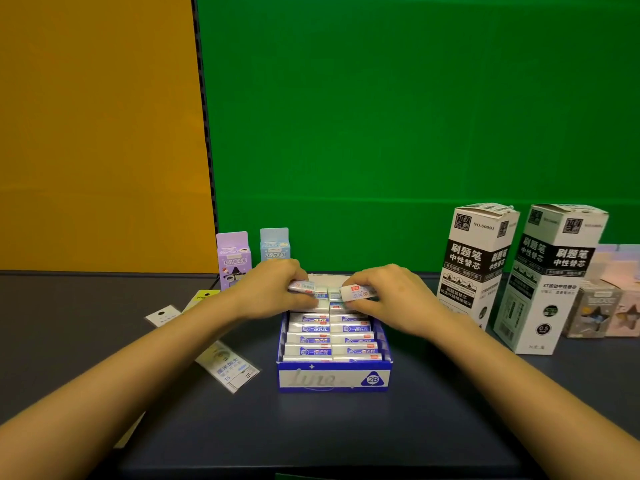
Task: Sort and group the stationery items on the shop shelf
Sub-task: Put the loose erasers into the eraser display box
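Eraser box (334, 379): left hand (277, 289) grip pinching one eraser (302, 286); right hand (388, 296) grip pinching another eraser (356, 292).

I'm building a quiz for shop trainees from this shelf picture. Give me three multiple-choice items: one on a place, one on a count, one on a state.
1. Where do the tall black-and-white refill boxes stand relative to the blue eraser box?
A. To its right
B. To its left
C. Inside it

2. How many tall refill boxes stand upright?
A. One
B. Two
C. Four

3. What is each hand doing?
A. Resting flat on the shelf
B. Holding one wrapped eraser
C. Lifting the whole box

Answers: 1 A, the refill boxes stand right of the blue eraser box. 2 B, two stand side by side. 3 B, the left hand and right hand each have a grip on an eraser over the box's far end.
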The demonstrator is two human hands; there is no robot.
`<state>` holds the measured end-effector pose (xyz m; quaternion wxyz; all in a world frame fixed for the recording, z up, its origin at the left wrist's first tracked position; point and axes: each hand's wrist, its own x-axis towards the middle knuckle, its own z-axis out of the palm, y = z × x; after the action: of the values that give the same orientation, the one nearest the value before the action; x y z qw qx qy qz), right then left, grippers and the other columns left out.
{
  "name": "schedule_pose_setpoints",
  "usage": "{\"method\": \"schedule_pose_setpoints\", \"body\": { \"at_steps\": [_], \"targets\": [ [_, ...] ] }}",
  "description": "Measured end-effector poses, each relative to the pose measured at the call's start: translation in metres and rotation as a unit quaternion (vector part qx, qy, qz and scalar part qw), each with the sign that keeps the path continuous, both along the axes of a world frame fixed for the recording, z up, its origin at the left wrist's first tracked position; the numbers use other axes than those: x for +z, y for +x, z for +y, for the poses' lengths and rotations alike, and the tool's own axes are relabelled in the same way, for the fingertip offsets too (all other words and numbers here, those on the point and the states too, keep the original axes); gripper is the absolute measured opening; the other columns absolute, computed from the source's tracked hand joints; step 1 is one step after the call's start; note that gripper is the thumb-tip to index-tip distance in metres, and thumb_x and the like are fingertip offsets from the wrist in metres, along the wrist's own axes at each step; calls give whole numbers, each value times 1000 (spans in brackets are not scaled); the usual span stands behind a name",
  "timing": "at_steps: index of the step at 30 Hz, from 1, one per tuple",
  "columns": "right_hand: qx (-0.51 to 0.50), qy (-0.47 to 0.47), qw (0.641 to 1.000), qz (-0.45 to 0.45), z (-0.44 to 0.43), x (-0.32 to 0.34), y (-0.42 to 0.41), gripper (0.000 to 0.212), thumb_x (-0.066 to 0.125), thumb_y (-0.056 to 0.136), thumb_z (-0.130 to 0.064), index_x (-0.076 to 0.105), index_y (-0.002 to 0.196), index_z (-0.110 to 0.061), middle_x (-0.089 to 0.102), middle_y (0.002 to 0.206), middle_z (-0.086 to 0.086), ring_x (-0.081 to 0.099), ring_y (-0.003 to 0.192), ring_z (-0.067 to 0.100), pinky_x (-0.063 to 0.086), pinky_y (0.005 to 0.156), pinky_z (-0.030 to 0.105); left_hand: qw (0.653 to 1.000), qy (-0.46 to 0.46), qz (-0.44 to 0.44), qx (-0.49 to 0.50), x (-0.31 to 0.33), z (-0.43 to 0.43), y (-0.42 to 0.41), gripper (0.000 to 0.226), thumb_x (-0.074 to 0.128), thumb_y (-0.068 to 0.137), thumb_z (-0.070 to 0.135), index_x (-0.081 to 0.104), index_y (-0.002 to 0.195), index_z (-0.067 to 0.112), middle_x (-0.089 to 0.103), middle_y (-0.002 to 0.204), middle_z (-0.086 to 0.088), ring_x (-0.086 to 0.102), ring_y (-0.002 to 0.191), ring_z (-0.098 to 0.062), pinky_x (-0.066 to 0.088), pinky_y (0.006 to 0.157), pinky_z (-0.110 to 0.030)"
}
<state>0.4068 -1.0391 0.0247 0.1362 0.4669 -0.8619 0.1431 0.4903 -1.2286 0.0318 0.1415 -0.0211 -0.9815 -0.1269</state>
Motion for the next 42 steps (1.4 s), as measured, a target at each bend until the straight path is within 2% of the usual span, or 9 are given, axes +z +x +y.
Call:
{"method": "schedule_pose_setpoints", "body": {
  "at_steps": [6,9,11,16,20,28,34,39,42],
  "targets": [
    [32,8,996,-78,1,5,3,33,60,82,-46,56,108,-26,67,107,-2,61,91,16,50,79,38,997,51,-43,-25,7,2,12,37,47,90,38,59,97,4,59,98,-13,56,91,-27,44,75,-37],
    [35,51,995,-79,1,3,7,28,43,93,-40,51,112,-22,62,115,0,58,101,19,46,86,37,995,68,-69,-31,5,7,16,37,34,96,33,53,105,3,56,107,-15,52,101,-28,41,86,-36],
    [37,72,995,-56,1,2,10,28,35,96,-34,50,116,-20,59,118,2,54,107,20,41,90,36,993,74,-82,-42,3,7,17,33,32,97,31,51,106,6,54,108,-13,50,102,-26,40,85,-32],
    [45,92,995,3,2,4,10,34,43,94,-34,51,125,-24,53,120,-1,47,110,17,39,95,34,995,50,-61,-66,-2,2,19,14,41,95,26,50,106,22,49,105,0,49,99,-14,37,81,-16],
    [46,101,994,-11,2,4,10,34,49,92,-36,56,124,-26,53,121,-3,49,112,15,40,93,31,996,40,-26,-70,-3,-2,20,27,50,91,30,57,115,19,54,110,0,51,101,-12,43,87,-26],
    [17,90,996,24,-3,5,16,25,59,85,-33,60,109,-25,64,113,-5,58,101,16,47,83,33,998,26,47,-44,-2,3,20,27,65,81,32,67,105,22,66,104,6,58,93,-11,50,82,-37],
    [-1,72,997,19,-2,5,15,19,61,83,-35,67,100,-29,69,104,-7,62,96,16,50,81,33,997,-21,78,-21,-6,12,20,26,69,78,32,70,101,22,69,107,6,52,89,-2,44,78,-22],
    [-14,64,998,21,-2,3,18,17,61,83,-32,67,97,-27,69,104,-5,61,96,18,50,81,33,996,-56,71,9,-9,17,18,27,68,77,38,70,102,25,68,109,6,56,98,-10,48,81,-28],
    [-20,60,998,8,-1,2,20,17,61,83,-32,69,97,-26,69,103,-4,61,95,18,50,81,33,994,-73,75,9,-10,19,18,27,66,79,38,70,103,25,67,109,6,56,99,-10,41,75,-23]
  ]
}}
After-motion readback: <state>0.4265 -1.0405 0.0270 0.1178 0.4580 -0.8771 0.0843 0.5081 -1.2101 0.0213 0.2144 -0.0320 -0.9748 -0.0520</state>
